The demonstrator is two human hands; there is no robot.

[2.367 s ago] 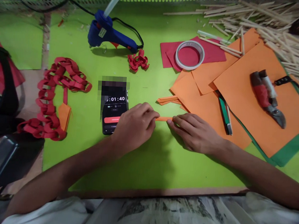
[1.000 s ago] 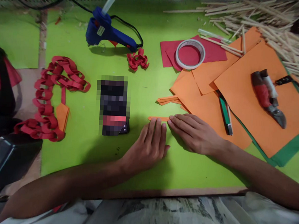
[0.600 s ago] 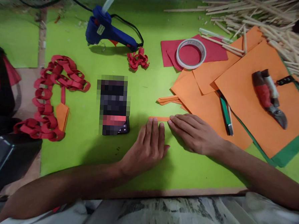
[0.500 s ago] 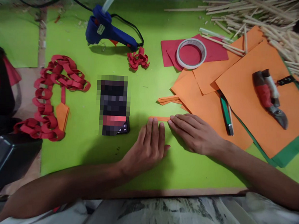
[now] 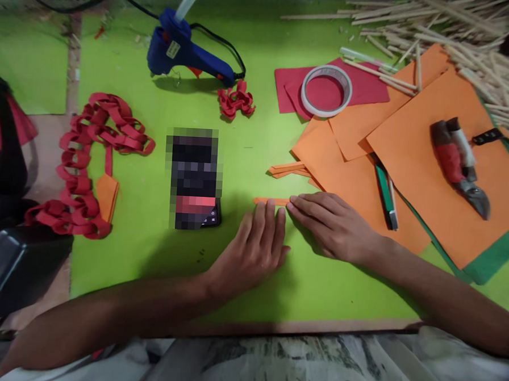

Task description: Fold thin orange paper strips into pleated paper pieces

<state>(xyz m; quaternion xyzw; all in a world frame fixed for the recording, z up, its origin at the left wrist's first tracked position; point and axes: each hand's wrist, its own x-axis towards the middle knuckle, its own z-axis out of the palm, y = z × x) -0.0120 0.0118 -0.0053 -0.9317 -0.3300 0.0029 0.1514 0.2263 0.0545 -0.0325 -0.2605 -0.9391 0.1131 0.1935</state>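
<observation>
Head view: left hand (image 5: 257, 248) lies flat and unclenched, palm down, its fingertips (image 5: 271, 205) pressing on the near edge of a narrow orange paper strip (image 5: 271, 201) on the green table (image 5: 240, 292); right hand (image 5: 331, 226) also flat, gripping nothing, fingertips pinning the strip's right end — seemingly to keep it flat. More orange strips (image 5: 287, 170) lie just beyond; orange sheets (image 5: 413, 165) are stacked to the right under a cutter (image 5: 458, 164); phone (image 5: 195, 182) sits left; red paper chain (image 5: 89, 165) lies well apart.
</observation>
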